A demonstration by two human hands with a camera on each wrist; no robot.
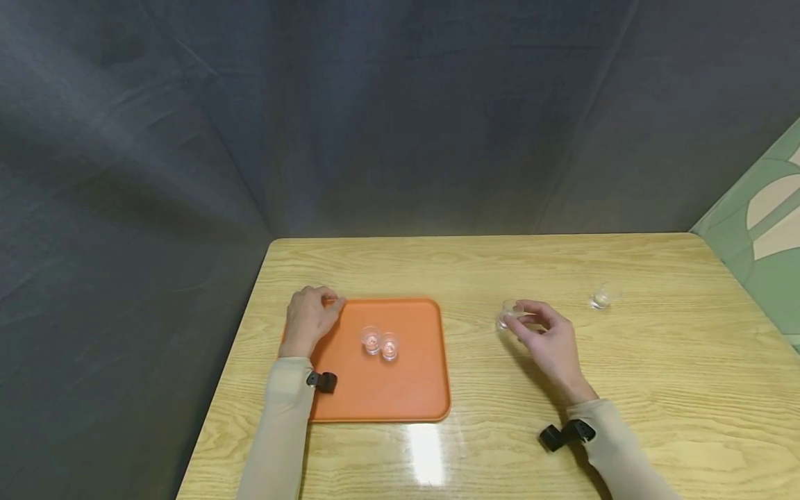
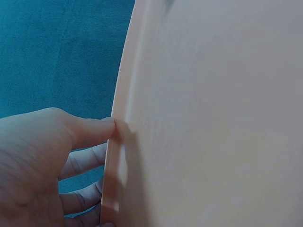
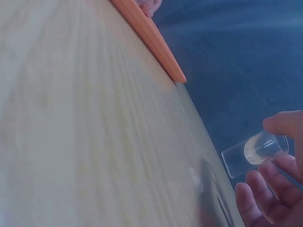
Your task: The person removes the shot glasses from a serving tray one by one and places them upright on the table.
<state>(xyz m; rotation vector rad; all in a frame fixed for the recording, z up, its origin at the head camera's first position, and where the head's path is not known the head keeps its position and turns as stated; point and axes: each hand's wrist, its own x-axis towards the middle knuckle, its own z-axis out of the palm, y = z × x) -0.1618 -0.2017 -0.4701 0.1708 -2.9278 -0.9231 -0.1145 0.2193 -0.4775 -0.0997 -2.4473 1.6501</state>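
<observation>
My left hand [image 1: 308, 319] is at the far left corner of an orange tray [image 1: 406, 396]. In the left wrist view the thumb [image 2: 97, 130] and fingers hold the tray's raised rim. Two small clear glasses [image 1: 371, 340] stand side by side near the middle of the tray. To the right of the tray, my right hand [image 1: 550, 344] pinches another small clear shot glass [image 3: 255, 150] near its rim, between thumb and fingers. I cannot tell whether its base touches the table.
One more clear glass [image 1: 603, 297] stands farther right on the wooden table [image 1: 681, 361]. Dark curtains [image 1: 437, 139] hang behind the table and along its left side. A green patterned panel [image 1: 762, 222] borders the right edge.
</observation>
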